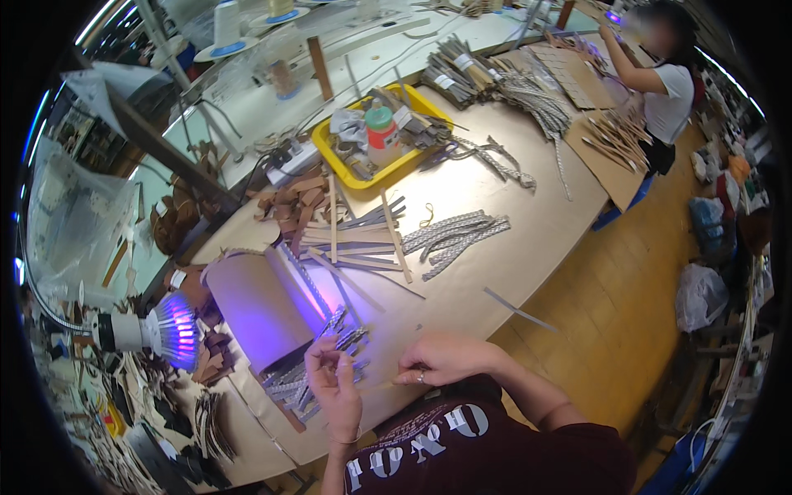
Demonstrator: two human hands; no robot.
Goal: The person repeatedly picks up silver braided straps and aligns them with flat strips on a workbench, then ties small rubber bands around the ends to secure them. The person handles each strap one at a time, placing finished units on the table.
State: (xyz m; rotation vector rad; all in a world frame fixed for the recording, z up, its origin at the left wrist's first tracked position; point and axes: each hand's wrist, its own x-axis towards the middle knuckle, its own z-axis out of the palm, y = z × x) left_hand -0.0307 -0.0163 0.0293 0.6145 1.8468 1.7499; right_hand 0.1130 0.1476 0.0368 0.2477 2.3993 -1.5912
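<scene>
My left hand is raised at the near edge of the table, its fingers curled in toward the thumb. To its right, my right hand has thumb and fingers pressed together, a ring on one finger. Anything either hand holds is too small or blurred to name. Just behind and beside my left hand lies a bundle of grey-and-white braided strips. Those strips poke out beside a brown curved cover, lit purple by a lamp. More braided strips lie farther back on the table.
A yellow tray holds a bottle and strip bundles. Brown leather scraps and flat tan strips lie before it. One grey strip overhangs the table's right edge. A co-worker works at the far right.
</scene>
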